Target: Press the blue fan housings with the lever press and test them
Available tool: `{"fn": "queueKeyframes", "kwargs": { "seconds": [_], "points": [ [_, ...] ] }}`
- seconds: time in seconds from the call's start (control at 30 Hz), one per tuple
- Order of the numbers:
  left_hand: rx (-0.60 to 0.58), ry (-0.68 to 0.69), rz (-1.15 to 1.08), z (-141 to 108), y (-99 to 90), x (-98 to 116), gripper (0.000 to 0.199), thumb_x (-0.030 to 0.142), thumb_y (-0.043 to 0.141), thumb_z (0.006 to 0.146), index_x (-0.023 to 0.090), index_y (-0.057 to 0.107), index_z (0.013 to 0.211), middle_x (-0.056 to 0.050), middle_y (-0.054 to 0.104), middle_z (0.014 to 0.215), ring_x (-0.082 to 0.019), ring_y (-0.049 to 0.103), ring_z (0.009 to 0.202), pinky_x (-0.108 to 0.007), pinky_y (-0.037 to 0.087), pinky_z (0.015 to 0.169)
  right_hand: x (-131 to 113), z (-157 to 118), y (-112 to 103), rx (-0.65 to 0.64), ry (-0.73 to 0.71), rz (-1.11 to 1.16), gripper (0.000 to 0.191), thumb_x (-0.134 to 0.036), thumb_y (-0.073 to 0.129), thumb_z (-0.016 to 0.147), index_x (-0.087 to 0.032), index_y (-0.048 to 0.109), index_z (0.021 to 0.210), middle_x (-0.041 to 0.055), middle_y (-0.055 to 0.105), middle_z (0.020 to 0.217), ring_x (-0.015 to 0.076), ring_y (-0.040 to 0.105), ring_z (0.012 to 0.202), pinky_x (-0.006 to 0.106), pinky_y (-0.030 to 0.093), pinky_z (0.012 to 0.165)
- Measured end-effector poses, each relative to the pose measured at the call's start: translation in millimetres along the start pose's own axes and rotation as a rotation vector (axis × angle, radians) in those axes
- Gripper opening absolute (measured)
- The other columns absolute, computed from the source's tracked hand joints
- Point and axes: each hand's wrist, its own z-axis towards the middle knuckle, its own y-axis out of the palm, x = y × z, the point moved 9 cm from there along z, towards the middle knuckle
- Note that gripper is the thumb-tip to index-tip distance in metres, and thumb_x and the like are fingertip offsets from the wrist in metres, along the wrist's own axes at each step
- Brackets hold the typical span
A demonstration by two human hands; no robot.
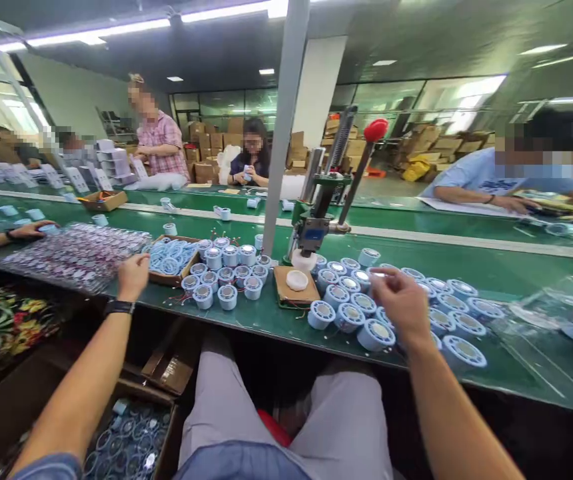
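My left hand [134, 277] is at the left edge of a cardboard box of light blue rings [172, 259], its fingers bunched together. Whatever may be in those fingers is hidden. My right hand [402, 303] hovers over the right-hand group of light blue round housings [350, 315], its fingers bent and partly apart, with nothing visible in them. Between the two groups of housings stands a green hand press [314, 223] with a red knob. Under its white pressing head [304, 260], a white round holder [296, 280] rests on a brown base plate. More light blue housings [227, 297] stand left of the press.
A sheet of small round parts [79, 257] lies to the left, near a co-worker's hand [34, 230]. Clear plastic [556, 313] covers the table's right end. A grey post [284, 133] rises behind the press. Below left is a carton of round parts [131, 433]. Several co-workers sit or stand opposite.
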Motion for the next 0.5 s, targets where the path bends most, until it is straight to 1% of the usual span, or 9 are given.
{"fn": "queueKeyframes", "kwargs": {
  "seconds": [0.03, 0.1, 0.2, 0.27, 0.33, 0.4, 0.43, 0.5],
  "points": [
    [-0.027, 0.052, 0.007, -2.5, 6.6, 11.2, 0.03, 0.037, 0.061, 0.097, 0.015, 0.063, 0.117, -0.008, 0.065, 0.12, -0.024, 0.064, 0.109, -0.046, 0.054, 0.096, 3.9, 19.9, -9.0, 0.014, 0.005, -0.061, 0.035, -0.036, 0.057, 0.084, -0.01, 0.066, 0.106, 0.0012, 0.057, 0.061, 0.0131, 0.052, 0.053, 0.027, 0.04, 0.06],
    [-0.082, 0.144, 0.031, -2.7, 20.7, 33.1, 0.028, 0.036, 0.062, 0.096, 0.016, 0.063, 0.116, -0.008, 0.065, 0.121, -0.023, 0.064, 0.109, -0.046, 0.054, 0.096, 11.1, 57.5, -15.8, -0.004, 0.013, -0.189, 0.027, -0.026, 0.058, 0.086, -0.01, 0.067, 0.105, 0.0039, 0.06, 0.063, 0.0146, 0.056, 0.059, 0.029, 0.04, 0.066],
    [-0.146, 0.23, 0.09, 6.6, 38.6, 59.5, 0.028, 0.036, 0.063, 0.095, 0.016, 0.064, 0.115, -0.008, 0.064, 0.122, -0.024, 0.063, 0.112, -0.047, 0.052, 0.098, 28.0, 105.5, -9.5, -0.098, 0.031, -0.39, 0.021, -0.016, 0.058, 0.088, -0.01, 0.068, 0.106, 0.0061, 0.063, 0.068, 0.0162, 0.058, 0.067, 0.031, 0.042, 0.073],
    [-0.167, 0.247, 0.139, 14.4, 46.4, 72.3, 0.029, 0.037, 0.064, 0.095, 0.015, 0.064, 0.114, -0.008, 0.065, 0.121, -0.024, 0.062, 0.112, -0.048, 0.05, 0.1, 47.1, 132.4, -3.5, -0.16, 0.061, -0.519, 0.021, -0.019, 0.059, 0.092, -0.012, 0.065, 0.111, 0.005, 0.065, 0.08, 0.0154, 0.061, 0.075, 0.032, 0.047, 0.079],
    [-0.17, 0.244, 0.182, 20.3, 51.8, 82.5, 0.026, 0.035, 0.065, 0.093, 0.014, 0.066, 0.107, -0.01, 0.067, 0.114, -0.026, 0.063, 0.111, -0.049, 0.048, 0.1, 70.7, 157.6, 0.2, -0.204, 0.097, -0.629, 0.025, -0.027, 0.06, 0.095, -0.014, 0.062, 0.116, 0.0049, 0.065, 0.097, 0.0151, 0.063, 0.087, 0.034, 0.052, 0.085],
    [-0.16, 0.237, 0.211, 24.8, 55.8, 89.7, 0.019, 0.028, 0.063, 0.088, 0.011, 0.068, 0.097, -0.015, 0.071, 0.102, -0.032, 0.064, 0.107, -0.049, 0.048, 0.097, 95.5, 182.5, 2.3, -0.231, 0.124, -0.711, 0.031, -0.034, 0.06, 0.097, -0.015, 0.06, 0.12, 0.0067, 0.063, 0.111, 0.0166, 0.063, 0.099, 0.037, 0.054, 0.089],
    [-0.151, 0.237, 0.221, 27.1, 57.5, 92.1, 0.018, 0.024, 0.061, 0.085, 0.011, 0.069, 0.092, -0.018, 0.071, 0.095, -0.036, 0.065, 0.104, -0.05, 0.048, 0.095, 107.6, 194.8, 3.5, -0.24, 0.136, -0.742, 0.033, -0.035, 0.06, 0.097, -0.014, 0.059, 0.122, 0.008, 0.062, 0.116, 0.0176, 0.063, 0.102, 0.038, 0.054, 0.091],
    [-0.129, 0.246, 0.225, 33.1, 59.6, 95.4, 0.021, 0.022, 0.056, 0.079, 0.011, 0.07, 0.089, -0.02, 0.072, 0.089, -0.041, 0.066, 0.101, -0.051, 0.048, 0.091, 130.1, 217.4, 7.0, -0.248, 0.166, -0.789, 0.036, -0.035, 0.06, 0.096, -0.014, 0.058, 0.125, 0.0095, 0.061, 0.12, 0.0192, 0.062, 0.106, 0.04, 0.054, 0.093]
  ]
}}
